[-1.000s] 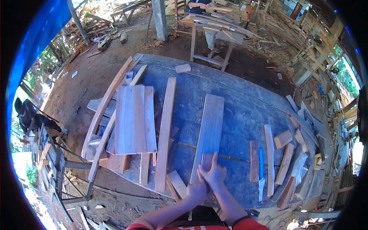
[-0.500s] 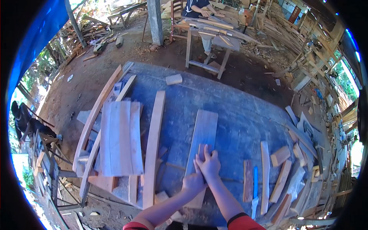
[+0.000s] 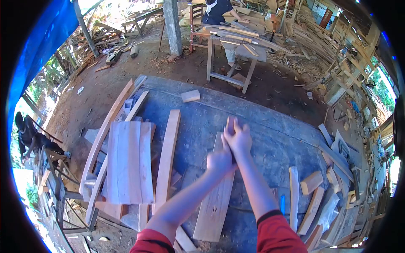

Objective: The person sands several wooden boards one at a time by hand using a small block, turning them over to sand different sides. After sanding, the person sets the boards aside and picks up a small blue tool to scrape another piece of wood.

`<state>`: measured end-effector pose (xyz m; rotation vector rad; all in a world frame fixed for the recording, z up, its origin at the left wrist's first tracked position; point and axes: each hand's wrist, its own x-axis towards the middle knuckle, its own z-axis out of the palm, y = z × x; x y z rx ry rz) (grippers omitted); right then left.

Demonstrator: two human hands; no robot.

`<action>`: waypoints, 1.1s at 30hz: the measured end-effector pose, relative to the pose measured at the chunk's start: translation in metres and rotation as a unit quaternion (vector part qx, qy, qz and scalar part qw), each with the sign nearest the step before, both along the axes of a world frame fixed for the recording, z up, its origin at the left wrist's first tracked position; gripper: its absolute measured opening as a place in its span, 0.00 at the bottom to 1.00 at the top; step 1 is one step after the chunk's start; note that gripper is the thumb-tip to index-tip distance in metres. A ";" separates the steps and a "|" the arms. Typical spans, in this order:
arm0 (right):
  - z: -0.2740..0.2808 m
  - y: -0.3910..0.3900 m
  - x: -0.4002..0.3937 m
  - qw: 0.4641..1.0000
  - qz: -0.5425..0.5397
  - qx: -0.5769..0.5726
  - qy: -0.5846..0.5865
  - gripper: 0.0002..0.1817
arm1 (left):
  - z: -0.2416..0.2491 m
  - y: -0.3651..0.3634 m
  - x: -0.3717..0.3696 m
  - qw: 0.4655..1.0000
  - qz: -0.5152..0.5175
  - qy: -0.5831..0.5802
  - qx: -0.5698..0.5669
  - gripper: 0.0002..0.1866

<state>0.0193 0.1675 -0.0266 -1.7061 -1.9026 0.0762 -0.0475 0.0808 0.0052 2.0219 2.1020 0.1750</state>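
A flat wooden board (image 3: 215, 202) lies lengthwise on the blue-grey worktable (image 3: 270, 168). Over its far end, my right hand (image 3: 238, 140) and my left hand (image 3: 220, 161) are closed together on a narrow wooden block (image 3: 230, 123), whose far tip shows past the fingers. Most of the block is hidden under my hands. Left of the board lie a long wooden strip (image 3: 168, 156) and a curved panel of joined slats (image 3: 130, 162).
Wood offcuts (image 3: 312, 182) and a curved strip (image 3: 294, 198) lie at the table's right side. A small block (image 3: 191, 96) sits near the far edge. Beyond, a person (image 3: 217, 12) stands at another bench (image 3: 236, 39), near a post (image 3: 172, 29).
Both hands have moved away from me along the board with the block, from its middle to its far end. The forearms reach further out, and the view has shifted slightly.
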 end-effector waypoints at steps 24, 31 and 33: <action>-0.065 -0.071 0.036 0.998 -0.007 0.018 0.068 0.27 | -0.067 -0.069 0.028 0.998 -0.043 -0.025 -0.028 0.57; -0.004 0.111 0.029 0.997 -0.025 -0.054 0.048 0.29 | -0.042 0.127 0.027 0.998 -0.028 0.060 0.021 0.57; 0.015 0.081 0.032 0.996 -0.007 0.005 0.085 0.31 | 0.003 0.082 0.022 0.999 -0.035 0.001 0.022 0.58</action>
